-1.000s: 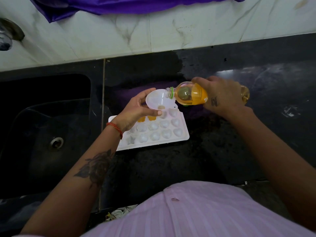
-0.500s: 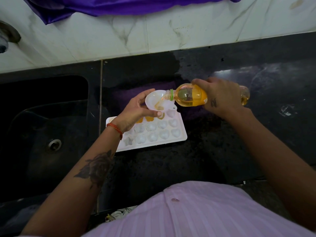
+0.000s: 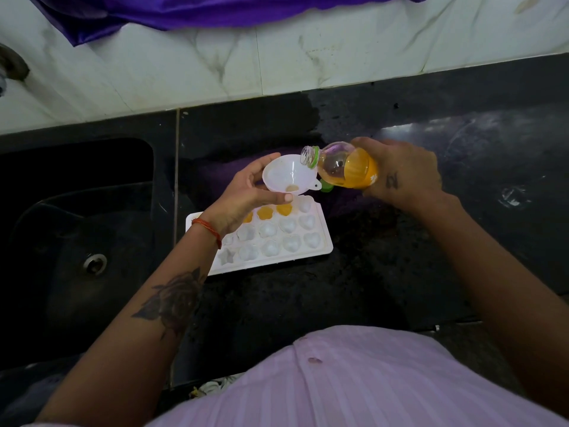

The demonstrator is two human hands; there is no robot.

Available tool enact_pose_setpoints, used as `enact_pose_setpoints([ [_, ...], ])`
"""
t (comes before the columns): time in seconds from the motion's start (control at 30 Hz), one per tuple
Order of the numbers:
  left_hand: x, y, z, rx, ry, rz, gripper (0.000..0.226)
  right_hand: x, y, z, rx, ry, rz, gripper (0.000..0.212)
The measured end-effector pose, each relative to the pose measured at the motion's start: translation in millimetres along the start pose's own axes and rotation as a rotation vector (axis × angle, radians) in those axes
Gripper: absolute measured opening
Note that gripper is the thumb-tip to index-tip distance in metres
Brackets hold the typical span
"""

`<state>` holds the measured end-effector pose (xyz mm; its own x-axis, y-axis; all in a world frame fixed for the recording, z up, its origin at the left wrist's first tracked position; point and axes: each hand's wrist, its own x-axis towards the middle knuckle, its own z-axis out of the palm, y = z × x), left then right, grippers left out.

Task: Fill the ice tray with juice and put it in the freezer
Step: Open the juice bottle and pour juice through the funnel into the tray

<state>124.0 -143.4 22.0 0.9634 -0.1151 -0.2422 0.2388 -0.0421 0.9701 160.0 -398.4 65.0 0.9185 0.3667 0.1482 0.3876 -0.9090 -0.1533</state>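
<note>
A white ice tray [image 3: 324, 241] with heart and star moulds lies on the black counter. Three moulds in its back row hold orange juice. My left hand [image 3: 246, 195] holds a white funnel [image 3: 288, 174] above the tray's back row; a little juice sits at the funnel's bottom. My right hand [image 3: 403, 171] grips a small juice bottle [image 3: 345, 167], tilted with its open neck at the funnel's rim. No stream leaves the bottle. A green cap [image 3: 325, 188] lies on the counter behind the funnel.
A dark sink [image 3: 77, 241] with a round drain lies to the left of the tray. A white marble wall [image 3: 277, 57] rises behind the counter, with purple cloth [image 3: 200, 10] hanging over it. A tap fitting [image 3: 10, 67] shows at the far left.
The bottle has tipped back up, so its neck rose and juice stopped flowing into the funnel. My left hand lifted the funnel slightly off the tray.
</note>
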Motion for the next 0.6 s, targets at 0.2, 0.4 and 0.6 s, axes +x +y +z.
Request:
enact_pose_setpoints([
  [0.2, 6.6, -4.0, 8.8, 0.007, -0.017, -0.017, 0.087, -1.2, 6.0, 1.3, -0.085, 0.023, -0.001, 0.065],
  [0.4, 10.4, -5.1, 14.2, 0.065, -0.023, -0.023, 0.085, -1.4, 13.7, 0.8, -0.168, 0.026, -0.016, 0.065],
  [0.6, 11.9, -6.0, 17.0, 0.096, -0.03, -0.021, 0.082, -3.1, 15.5, -2.5, -0.214, 0.009, -0.025, 0.064],
])
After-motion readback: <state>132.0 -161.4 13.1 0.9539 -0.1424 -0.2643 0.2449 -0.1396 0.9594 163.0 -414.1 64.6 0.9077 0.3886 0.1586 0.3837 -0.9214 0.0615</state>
